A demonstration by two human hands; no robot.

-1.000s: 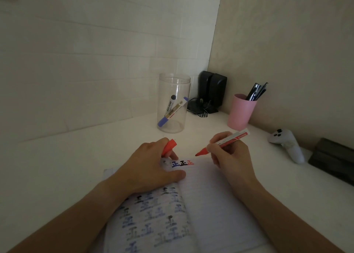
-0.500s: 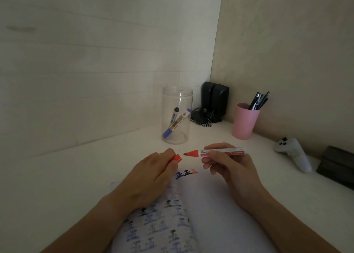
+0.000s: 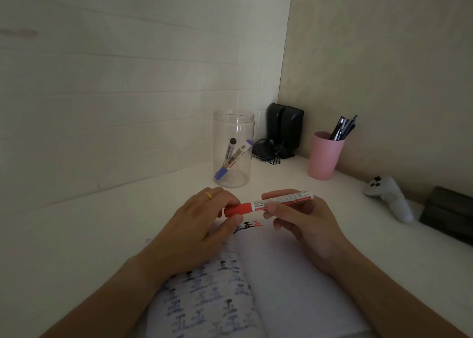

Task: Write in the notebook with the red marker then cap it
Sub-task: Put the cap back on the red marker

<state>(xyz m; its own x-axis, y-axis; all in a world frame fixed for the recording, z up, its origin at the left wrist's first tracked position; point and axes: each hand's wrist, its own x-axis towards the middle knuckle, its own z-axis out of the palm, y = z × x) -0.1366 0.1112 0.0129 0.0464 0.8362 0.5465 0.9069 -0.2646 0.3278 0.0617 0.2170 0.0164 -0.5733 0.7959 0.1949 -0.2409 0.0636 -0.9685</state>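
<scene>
The red marker [image 3: 281,200] lies level in the air above the open notebook [image 3: 286,281], its white barrel held by the fingertips of my right hand [image 3: 302,220]. Its red cap [image 3: 238,209] sits over the tip end, pinched by my left hand [image 3: 202,225] between thumb and fingers. A gold ring shows on a finger of that hand. Small blue, black and red characters [image 3: 248,226] stand at the top of the notebook's right page, just below the marker. The left page is full of such characters.
A clear jar [image 3: 233,148] with two markers stands behind my hands. Black speakers [image 3: 285,129] fill the corner. A pink cup [image 3: 324,155] of pens, a white controller [image 3: 390,197] and a dark box [image 3: 448,213] line the right wall.
The marker swung from a writing slant to level, and its bare tip met the cap in my left hand; the cap now covers the tip. The view tilted upward.
</scene>
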